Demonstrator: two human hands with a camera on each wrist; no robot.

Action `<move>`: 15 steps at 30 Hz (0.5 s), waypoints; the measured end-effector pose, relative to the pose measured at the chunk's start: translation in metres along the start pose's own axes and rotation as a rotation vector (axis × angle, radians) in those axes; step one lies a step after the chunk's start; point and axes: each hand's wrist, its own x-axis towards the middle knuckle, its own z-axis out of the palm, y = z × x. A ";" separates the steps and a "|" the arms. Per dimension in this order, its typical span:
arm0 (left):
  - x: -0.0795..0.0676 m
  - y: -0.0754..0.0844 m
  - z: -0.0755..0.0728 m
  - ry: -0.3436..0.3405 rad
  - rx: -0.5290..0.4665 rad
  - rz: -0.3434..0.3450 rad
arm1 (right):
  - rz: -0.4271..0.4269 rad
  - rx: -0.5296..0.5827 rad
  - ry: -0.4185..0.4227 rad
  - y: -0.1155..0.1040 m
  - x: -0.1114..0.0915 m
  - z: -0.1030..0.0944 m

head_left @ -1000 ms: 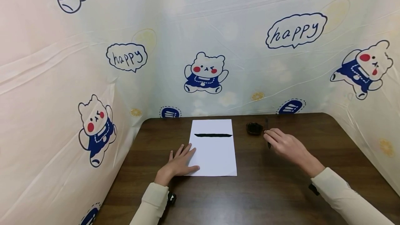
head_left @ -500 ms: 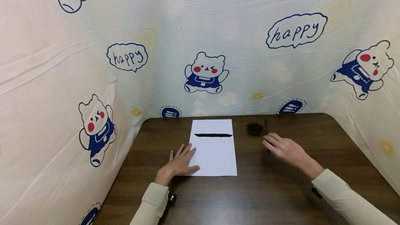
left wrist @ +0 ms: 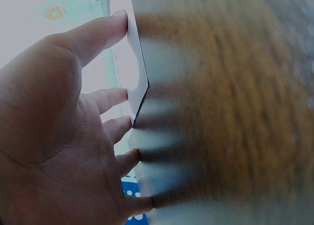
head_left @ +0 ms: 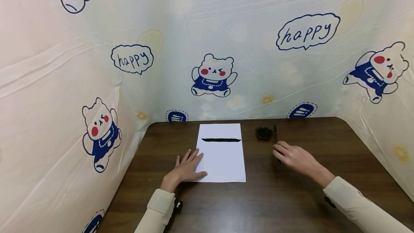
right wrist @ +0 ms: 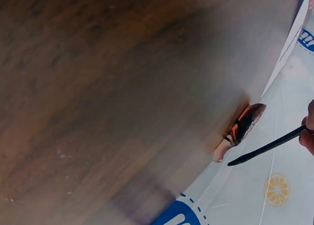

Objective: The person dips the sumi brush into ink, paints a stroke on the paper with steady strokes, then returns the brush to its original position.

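My left hand (head_left: 184,170) lies with spread fingers over the left edge of a white sheet of paper (head_left: 223,163). A thick black stroke (head_left: 221,140) crosses the sheet's upper part. In the left wrist view the thumb (left wrist: 103,36) reaches the paper's edge, while the fingertips meet the wood. My right hand (head_left: 295,157) pinches a slim black ink brush (head_left: 275,134), which points away toward the far edge. Its tapered end shows in the right wrist view, beside a small dark ink dish (right wrist: 245,124). That dish stands left of the brush in the head view.
The brown wooden table (head_left: 223,208) has rounded far corners. Behind it and along both sides hangs a pale curtain (head_left: 252,64) printed with bears and the word "happy". Long light sleeves (head_left: 359,200) cover the forearms, with a dark wrist device (head_left: 178,205) below the left cuff.
My right hand has drawn the brush back toward the body, away from beside the ink dish, and more of the brush's far end shows. The left hand and paper stay put.
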 end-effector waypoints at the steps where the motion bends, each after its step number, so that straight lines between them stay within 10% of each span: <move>1: 0.000 0.000 0.000 -0.001 0.002 0.000 | -0.001 -0.001 -0.002 -0.001 0.000 0.001; 15: -0.001 0.001 0.000 0.000 -0.009 -0.003 | 0.003 0.024 -0.017 -0.010 -0.002 0.005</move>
